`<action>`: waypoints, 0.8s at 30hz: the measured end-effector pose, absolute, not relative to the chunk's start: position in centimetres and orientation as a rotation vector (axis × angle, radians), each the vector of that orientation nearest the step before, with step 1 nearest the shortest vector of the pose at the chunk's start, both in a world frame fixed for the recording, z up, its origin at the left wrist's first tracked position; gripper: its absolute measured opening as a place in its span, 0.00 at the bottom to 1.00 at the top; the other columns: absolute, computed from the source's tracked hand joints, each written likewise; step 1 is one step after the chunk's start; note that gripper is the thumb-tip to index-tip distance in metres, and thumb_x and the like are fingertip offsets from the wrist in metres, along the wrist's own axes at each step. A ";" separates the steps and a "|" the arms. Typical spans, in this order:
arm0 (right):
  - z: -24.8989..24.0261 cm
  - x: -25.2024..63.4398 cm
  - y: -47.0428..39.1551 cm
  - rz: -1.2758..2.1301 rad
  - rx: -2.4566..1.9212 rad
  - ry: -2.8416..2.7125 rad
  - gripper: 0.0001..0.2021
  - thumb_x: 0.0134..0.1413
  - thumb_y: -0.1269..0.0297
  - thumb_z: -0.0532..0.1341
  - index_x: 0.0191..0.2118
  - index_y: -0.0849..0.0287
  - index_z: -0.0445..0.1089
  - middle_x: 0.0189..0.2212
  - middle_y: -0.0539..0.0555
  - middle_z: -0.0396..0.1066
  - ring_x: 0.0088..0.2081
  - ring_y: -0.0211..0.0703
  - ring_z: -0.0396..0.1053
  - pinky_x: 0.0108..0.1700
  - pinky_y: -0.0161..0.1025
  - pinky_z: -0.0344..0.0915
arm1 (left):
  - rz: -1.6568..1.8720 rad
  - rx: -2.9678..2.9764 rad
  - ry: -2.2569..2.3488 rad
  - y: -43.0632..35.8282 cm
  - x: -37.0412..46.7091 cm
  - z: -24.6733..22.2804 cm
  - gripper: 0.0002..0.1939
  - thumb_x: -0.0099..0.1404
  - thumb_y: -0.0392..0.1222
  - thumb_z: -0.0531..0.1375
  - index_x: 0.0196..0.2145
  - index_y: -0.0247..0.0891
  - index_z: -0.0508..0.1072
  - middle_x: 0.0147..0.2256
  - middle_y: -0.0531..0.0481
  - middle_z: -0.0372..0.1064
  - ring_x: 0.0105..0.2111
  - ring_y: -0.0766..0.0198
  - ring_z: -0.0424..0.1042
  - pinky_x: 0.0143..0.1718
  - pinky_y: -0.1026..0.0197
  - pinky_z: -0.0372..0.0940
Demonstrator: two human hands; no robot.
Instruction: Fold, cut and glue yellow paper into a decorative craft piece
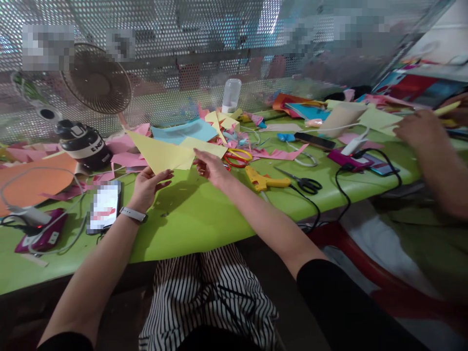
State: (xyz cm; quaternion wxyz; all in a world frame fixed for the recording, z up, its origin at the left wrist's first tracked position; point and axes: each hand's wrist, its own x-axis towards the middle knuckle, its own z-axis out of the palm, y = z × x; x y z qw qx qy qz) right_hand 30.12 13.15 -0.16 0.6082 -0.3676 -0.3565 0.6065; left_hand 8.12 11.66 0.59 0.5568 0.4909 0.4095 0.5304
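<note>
Between my hands a sheet of yellow paper (pixel 161 152) is held up above the green table (pixel 183 214), its pointed corner toward the upper left. My left hand (pixel 150 187) pinches the lower edge of the sheet. At its right end, my right hand (pixel 209 167) has thumb and fingers closed on the paper. Another pale yellow piece (pixel 204 145) lies just behind my right fingers; whether it is joined to the held sheet I cannot tell. Close to my right hand are red-and-yellow-handled scissors (pixel 238 157) and a yellow glue gun (pixel 265 179).
Black scissors (pixel 305 184), a phone (pixel 104 207), purple power strips (pixel 351 160) with cables, a black bottle (pixel 86 146) and a fan (pixel 98 80) surround the work. Coloured paper scraps (pixel 234 134) lie along the mesh panel (pixel 164 58). At right, another person's hand (pixel 417 127) reaches over the table.
</note>
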 end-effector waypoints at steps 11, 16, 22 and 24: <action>-0.8 28.8 12.3 1.328 -0.922 -0.903 0.18 0.31 0.52 0.77 0.24 0.57 0.74 0.21 0.48 0.74 0.23 0.32 0.67 0.28 0.32 0.63 | 1.247 1.181 0.963 11.3 8.6 0.4 0.25 0.46 0.40 0.76 0.41 0.37 0.75 0.37 0.45 0.81 0.35 0.59 0.81 0.32 0.64 0.74; -0.8 29.2 12.3 1.244 -0.939 -0.852 0.17 0.32 0.54 0.76 0.22 0.56 0.71 0.19 0.45 0.71 0.21 0.31 0.63 0.25 0.31 0.60 | 1.286 1.151 0.959 11.8 8.0 0.4 0.25 0.47 0.38 0.75 0.42 0.38 0.73 0.33 0.49 0.80 0.35 0.60 0.81 0.35 0.62 0.75; -0.4 29.7 12.5 1.267 -0.912 -0.783 0.19 0.30 0.54 0.76 0.22 0.56 0.68 0.19 0.44 0.69 0.21 0.30 0.62 0.24 0.31 0.58 | 1.343 1.312 0.912 12.2 7.7 0.5 0.45 0.47 0.40 0.76 0.61 0.45 0.65 0.32 0.53 0.79 0.35 0.61 0.81 0.36 0.62 0.75; -0.5 29.8 12.6 1.259 -0.907 -0.781 0.19 0.31 0.54 0.76 0.23 0.56 0.68 0.19 0.44 0.69 0.21 0.30 0.62 0.24 0.31 0.59 | 1.363 1.414 0.897 12.2 7.9 0.4 0.42 0.46 0.40 0.77 0.59 0.44 0.70 0.33 0.52 0.79 0.35 0.63 0.80 0.38 0.62 0.75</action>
